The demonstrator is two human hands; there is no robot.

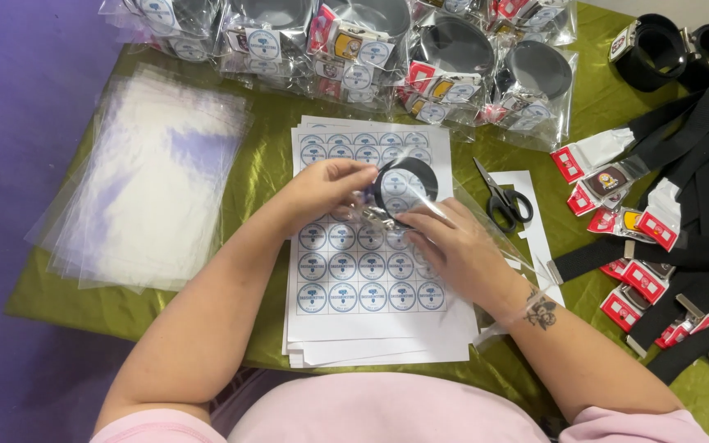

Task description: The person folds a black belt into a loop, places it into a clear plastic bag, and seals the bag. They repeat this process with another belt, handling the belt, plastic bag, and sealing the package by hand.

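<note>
Both hands are working a rolled black belt (404, 187) inside a clear plastic bag (445, 215), held just above the sticker sheet (371, 279). Left hand (322, 190) has its fingertips pinched on the bag's top edge next to the coil; right hand (453, 246) is cupped under and around the bag, with the fingers curled on the film and the buckle end near the palm. Whether the coil is fully seated I can't tell, as glare hides the bag mouth. My read is bagging or sealing: keep the coil tight and flat so it doesn't spring open, pinch only the film rather than the belt, and keep the film smooth, since creased film won't take a sticker cleanly. The film is thin, glossy, slippery and crinkles easily. The belt is matte woven webbing and the roll is stiff enough to hold its ring shape. The stickers are round, white with blue print, in a grid on stacked paper sheets directly under both hands. Black-handled scissors (504, 202) lie just right of the right hand on a white paper scrap. A pile of empty clear bags (153, 180) lies well left of the left hand. Bagged belts (387, 49) are stacked beyond the hands and loose black belts (683, 205) with red-and-white tags lie far right, all on a shiny green cloth (264, 164).
</note>
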